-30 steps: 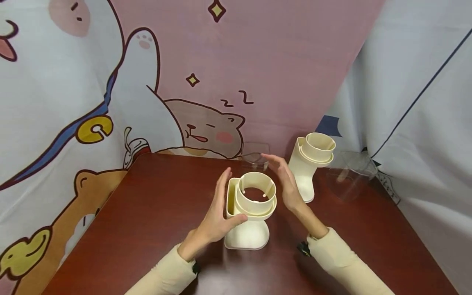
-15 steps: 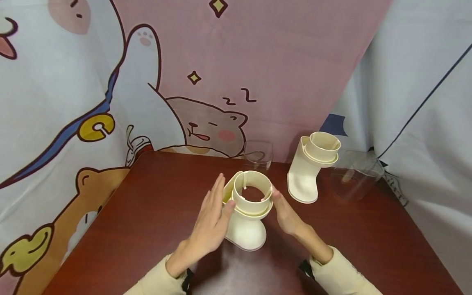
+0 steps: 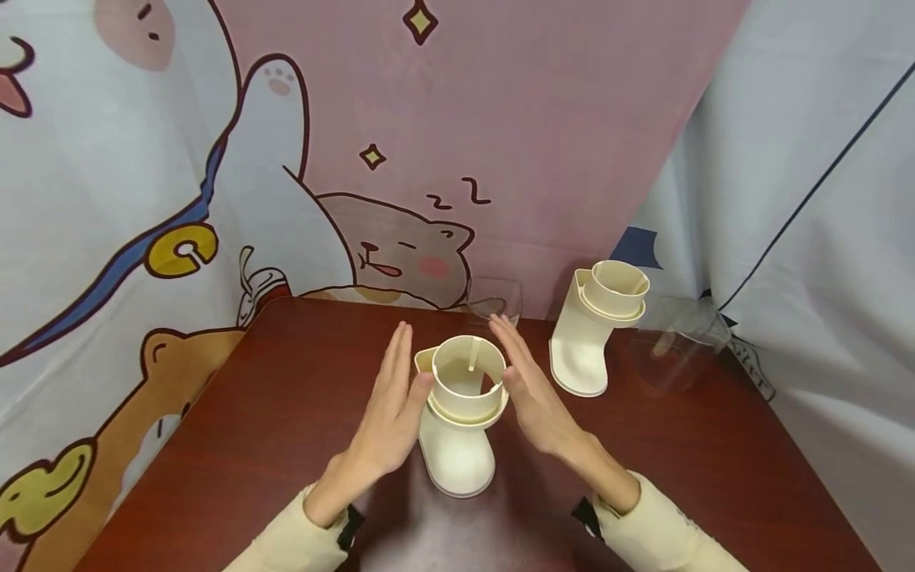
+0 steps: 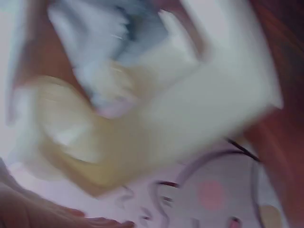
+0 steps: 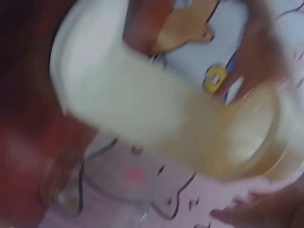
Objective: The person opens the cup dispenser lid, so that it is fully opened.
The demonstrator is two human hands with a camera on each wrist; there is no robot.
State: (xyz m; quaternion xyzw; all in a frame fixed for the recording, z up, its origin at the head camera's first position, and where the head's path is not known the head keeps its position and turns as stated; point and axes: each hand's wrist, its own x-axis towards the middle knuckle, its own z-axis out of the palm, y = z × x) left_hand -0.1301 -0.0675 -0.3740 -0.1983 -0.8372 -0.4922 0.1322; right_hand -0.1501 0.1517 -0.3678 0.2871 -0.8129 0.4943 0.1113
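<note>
A cream plastic stand [image 3: 457, 461], with a rounded foot and a round collar on top, stands upright on the table. On its left side my left hand [image 3: 386, 413] is held with straight fingers, thumb near the collar. My right hand [image 3: 536, 409] is likewise straight-fingered at the right side, its thumb by the collar's rim. Whether the palms press on the stand cannot be told. Both wrist views are blurred; the stand [image 4: 190, 104] fills much of the left one. In the right one, the stand [image 5: 142, 104] lies between my right hand [image 5: 266, 209] and left hand [image 5: 259, 57].
A second cream stand [image 3: 582, 361] of the same shape is farther back on the right. Beside it is a transparent container [image 3: 679, 349], and another clear container [image 3: 493, 294] is by the back edge. Printed cloth [image 3: 557, 143] hangs behind the dark red table [image 3: 286, 413].
The near stand has turned and shifted slightly left. My left hand has gone from a spread thumb in front of it to straight fingers alongside; the right hand has come in closer.
</note>
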